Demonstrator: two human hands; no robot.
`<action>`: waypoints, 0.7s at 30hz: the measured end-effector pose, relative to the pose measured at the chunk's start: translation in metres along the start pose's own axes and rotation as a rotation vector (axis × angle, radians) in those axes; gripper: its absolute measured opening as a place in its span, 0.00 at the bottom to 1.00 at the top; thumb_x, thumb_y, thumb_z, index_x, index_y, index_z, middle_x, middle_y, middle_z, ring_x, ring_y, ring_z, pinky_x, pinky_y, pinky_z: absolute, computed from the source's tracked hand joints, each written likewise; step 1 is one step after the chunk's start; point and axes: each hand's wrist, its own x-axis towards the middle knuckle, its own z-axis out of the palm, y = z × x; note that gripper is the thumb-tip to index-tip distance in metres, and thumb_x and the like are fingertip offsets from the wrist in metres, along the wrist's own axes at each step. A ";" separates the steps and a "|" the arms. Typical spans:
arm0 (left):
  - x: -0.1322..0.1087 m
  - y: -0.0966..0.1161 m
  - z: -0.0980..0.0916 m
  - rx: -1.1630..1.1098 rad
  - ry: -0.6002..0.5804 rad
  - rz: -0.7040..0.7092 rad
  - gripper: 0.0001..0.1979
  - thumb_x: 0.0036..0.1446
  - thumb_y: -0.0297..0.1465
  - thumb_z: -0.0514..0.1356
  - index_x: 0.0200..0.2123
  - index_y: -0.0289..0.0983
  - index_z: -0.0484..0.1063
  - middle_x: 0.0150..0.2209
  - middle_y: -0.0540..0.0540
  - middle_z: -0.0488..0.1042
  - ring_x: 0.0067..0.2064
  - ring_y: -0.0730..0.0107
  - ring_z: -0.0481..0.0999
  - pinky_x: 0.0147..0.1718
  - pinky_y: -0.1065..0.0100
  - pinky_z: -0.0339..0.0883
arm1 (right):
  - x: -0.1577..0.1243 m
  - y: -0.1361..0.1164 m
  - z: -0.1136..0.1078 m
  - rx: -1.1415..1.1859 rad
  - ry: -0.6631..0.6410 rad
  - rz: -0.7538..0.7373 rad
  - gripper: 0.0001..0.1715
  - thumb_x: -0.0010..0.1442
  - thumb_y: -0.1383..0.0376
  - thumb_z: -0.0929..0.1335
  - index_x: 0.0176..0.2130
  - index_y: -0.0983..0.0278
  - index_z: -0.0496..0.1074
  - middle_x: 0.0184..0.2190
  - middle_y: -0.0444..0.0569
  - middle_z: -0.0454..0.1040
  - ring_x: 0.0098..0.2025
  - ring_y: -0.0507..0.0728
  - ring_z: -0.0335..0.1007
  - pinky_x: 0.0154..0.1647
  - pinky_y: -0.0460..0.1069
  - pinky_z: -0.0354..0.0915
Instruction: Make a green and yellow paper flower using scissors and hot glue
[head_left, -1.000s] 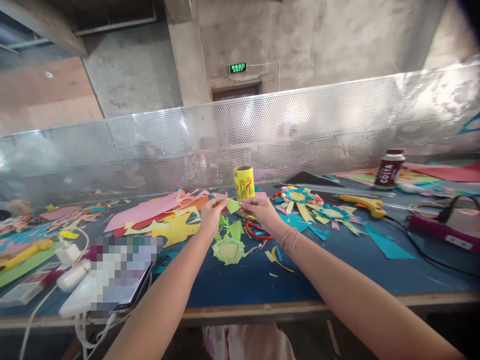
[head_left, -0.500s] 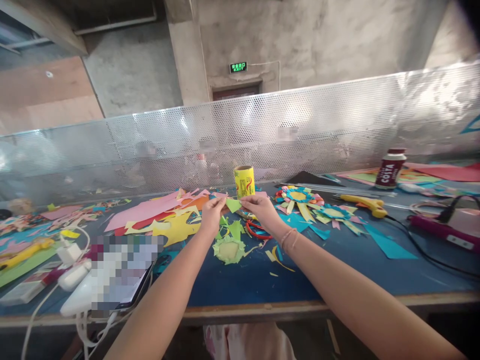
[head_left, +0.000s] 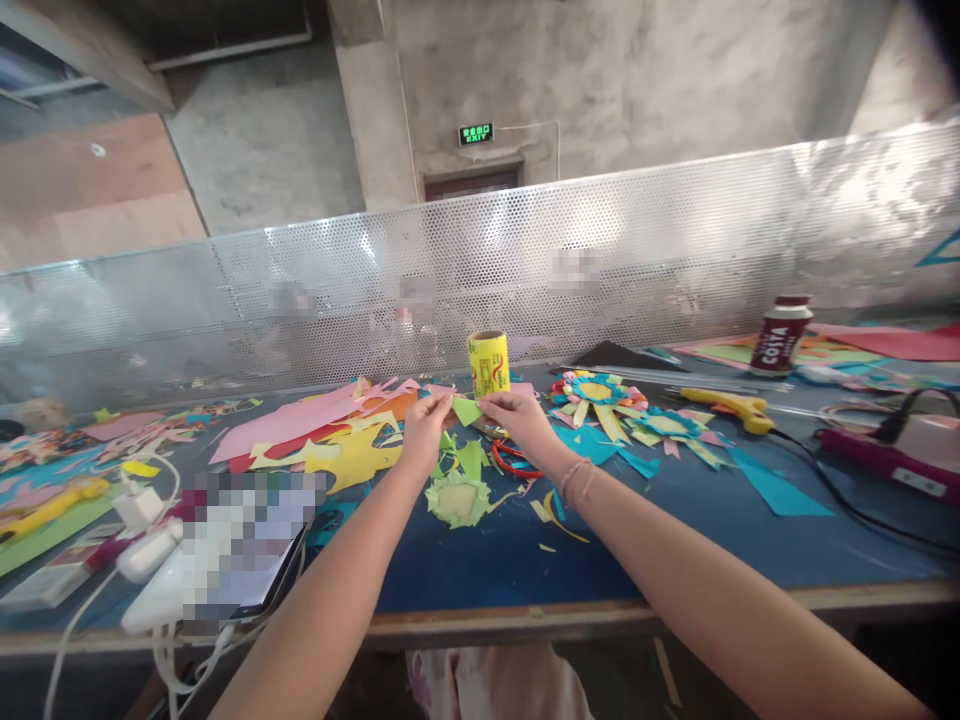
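Note:
A small piece of light green paper (head_left: 468, 411) is stretched between my two hands above the table. My left hand (head_left: 427, 422) pinches its left end, and my right hand (head_left: 517, 415) pinches the right end. Below them lies a round green paper piece (head_left: 458, 498) with a ruffled edge and a paler centre, beside more green scraps (head_left: 470, 458). Red-handled scissors (head_left: 510, 462) rest under my right hand, which partly covers them. Behind both hands stands a yellow tape roll (head_left: 490, 364) on its end.
Finished paper flowers (head_left: 598, 392) and a yellow glue gun (head_left: 729, 408) lie to the right, near a dark red bottle (head_left: 781, 338). Pink paper (head_left: 281, 418) and yellow paper (head_left: 352, 455) spread to the left. A phone (head_left: 281, 560) with white cables sits at the front left. A perforated metal screen (head_left: 495, 270) borders the back.
Almost nothing differs. Both hands keep their hold on the green paper, with only a slight shift of the right fingers.

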 end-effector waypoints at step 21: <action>0.000 -0.003 0.001 0.082 -0.038 -0.050 0.12 0.39 0.36 0.65 0.22 0.33 0.70 0.23 0.47 0.73 0.26 0.73 0.71 0.30 0.70 0.65 | -0.004 -0.002 0.003 -0.083 -0.007 -0.073 0.09 0.44 0.61 0.69 0.27 0.64 0.74 0.26 0.46 0.75 0.29 0.52 0.69 0.35 0.49 0.68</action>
